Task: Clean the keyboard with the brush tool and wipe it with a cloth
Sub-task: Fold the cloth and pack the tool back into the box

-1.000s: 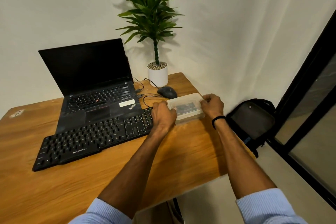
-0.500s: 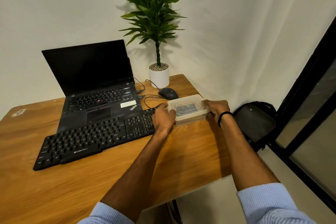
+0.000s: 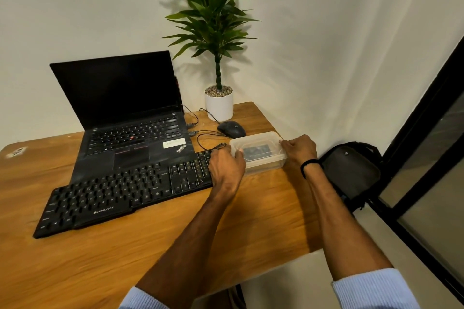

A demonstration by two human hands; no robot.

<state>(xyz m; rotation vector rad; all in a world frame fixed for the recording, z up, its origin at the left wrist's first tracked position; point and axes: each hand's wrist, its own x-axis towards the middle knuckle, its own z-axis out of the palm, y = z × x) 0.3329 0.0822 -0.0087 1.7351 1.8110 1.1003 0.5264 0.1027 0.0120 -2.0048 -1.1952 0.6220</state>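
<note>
Left hand: my left hand (image 3: 226, 168) grips the left end of the clear plastic box (image 3: 266, 165), fingers curled round its side and the thumb lying on the lid
Right hand: my right hand (image 3: 298, 149) holds the box's right end, fingertips pinching the corner of the lid; a black wristband (image 3: 307, 164) sits on that wrist
Box: it rests on the wooden desk (image 3: 150, 246) near the right edge, lid on; on my feed something dark shows through the lid, and I cannot tell what it is
Keyboard: the black Zebronics keyboard (image 3: 120, 195) lies slanted on the desk just in front of the laptop (image 3: 130, 113), its right end just beside the box and partly hidden behind my left hand
Laptop: a ThinkPad, open, with a dark screen
Mouse: a black wired mouse (image 3: 231, 128) sits just behind the box, its cable looping across the desk
Plant: a potted plant (image 3: 218, 103) in a white pot stands at the far corner of the desk
Floor: a black backpack (image 3: 351, 170) stands to the right of the desk, near my right wrist
</note>
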